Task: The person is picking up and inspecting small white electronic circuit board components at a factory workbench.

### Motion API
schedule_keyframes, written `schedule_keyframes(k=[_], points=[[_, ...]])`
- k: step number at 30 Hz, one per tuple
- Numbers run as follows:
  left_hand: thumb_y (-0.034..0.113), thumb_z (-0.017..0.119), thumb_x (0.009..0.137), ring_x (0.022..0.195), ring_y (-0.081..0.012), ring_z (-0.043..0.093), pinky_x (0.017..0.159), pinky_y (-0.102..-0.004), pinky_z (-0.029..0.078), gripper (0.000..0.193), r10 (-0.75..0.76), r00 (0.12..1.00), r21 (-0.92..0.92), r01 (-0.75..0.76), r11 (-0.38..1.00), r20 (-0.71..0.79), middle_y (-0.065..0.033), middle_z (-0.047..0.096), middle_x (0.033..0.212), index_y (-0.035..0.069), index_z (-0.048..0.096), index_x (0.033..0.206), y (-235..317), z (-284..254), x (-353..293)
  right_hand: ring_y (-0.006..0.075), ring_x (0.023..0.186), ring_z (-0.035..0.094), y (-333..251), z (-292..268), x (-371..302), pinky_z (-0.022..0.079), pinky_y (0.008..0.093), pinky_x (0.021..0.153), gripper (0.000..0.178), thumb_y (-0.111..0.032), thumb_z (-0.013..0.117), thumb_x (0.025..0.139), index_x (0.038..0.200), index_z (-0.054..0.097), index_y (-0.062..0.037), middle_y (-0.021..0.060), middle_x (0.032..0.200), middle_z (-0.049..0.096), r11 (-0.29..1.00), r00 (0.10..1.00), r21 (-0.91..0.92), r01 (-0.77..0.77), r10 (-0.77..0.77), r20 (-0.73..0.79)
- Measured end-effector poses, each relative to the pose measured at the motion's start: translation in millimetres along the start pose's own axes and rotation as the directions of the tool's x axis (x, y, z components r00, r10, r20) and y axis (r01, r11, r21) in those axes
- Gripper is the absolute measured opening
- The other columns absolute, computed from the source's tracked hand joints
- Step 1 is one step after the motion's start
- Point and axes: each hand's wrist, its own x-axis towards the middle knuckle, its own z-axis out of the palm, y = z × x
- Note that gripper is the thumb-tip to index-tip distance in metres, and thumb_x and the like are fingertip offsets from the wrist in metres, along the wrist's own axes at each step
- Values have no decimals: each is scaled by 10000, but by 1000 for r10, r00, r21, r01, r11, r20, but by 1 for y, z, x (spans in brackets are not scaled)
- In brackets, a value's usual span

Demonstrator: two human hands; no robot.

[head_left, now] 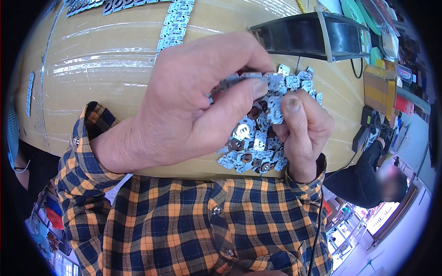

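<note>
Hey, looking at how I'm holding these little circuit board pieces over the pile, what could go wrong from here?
1. The left hand pinches a small board strip only at the fingertips, above the table; it could slip into the heap and get mixed up.
2. The loose pile of small boards lies close to the table's near edge, so a nudge from the right hand might push some off.
3. Bending the piece could snap it unevenly.
</note>
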Motion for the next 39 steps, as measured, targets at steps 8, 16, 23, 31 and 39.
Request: schedule_keyframes(k=[8, 16, 23, 31, 39], points=[[45, 623, 883, 661, -112, 598, 589, -223, 453, 100, -100, 976, -69, 115, 991, 195, -73, 641, 796, -27, 643, 951, 0, -4, -3, 75, 480, 447, 1, -6, 3, 332, 245, 453, 275, -102, 568, 969, 733, 617, 31, 22, 588, 547, 984, 985, -47, 171, -170, 27], [69, 644, 886, 631, -84, 567, 555, -226, 422, 89, -182, 953, -222, 237, 946, 242, -44, 631, 757, -14, 660, 917, -2, -5, 0, 189, 460, 506, 4, -8, 4, 366, 296, 441, 210, -113, 644, 908, 747, 620, 19, 83, 589, 518, 875, 911, -273, 401, -350, 217], [93, 668, 892, 627, -80, 563, 561, -227, 427, 110, -204, 926, -250, 289, 924, 317, -40, 630, 777, -15, 656, 915, -6, -2, -3, 198, 460, 514, 0, -10, 7, 381, 318, 431, 216, -152, 699, 870, 759, 613, 12, 80, 594, 513, 844, 857, -251, 474, -378, 350], [107, 681, 900, 621, -59, 589, 538, -178, 450, 182, -189, 955, -461, 276, 843, 227, -52, 646, 810, -31, 596, 984, -6, 4, -2, 119, 467, 500, -12, -15, -1, 357, 277, 439, 200, -124, 625, 912, 767, 605, 13, 45, 552, 522, 969, 948, -169, 181, -127, 291], [89, 659, 911, 550, -67, 591, 464, -174, 452, 176, -477, 735, -640, 667, 382, 481, -62, 650, 812, -32, 596, 1022, 0, -4, 2, 41, 373, 306, -3, -11, 6, 212, 222, 343, 282, -159, 460, 1006, 767, 498, -14, 21, 510, 428, 586, 888, 686, -432, 144, 436]])
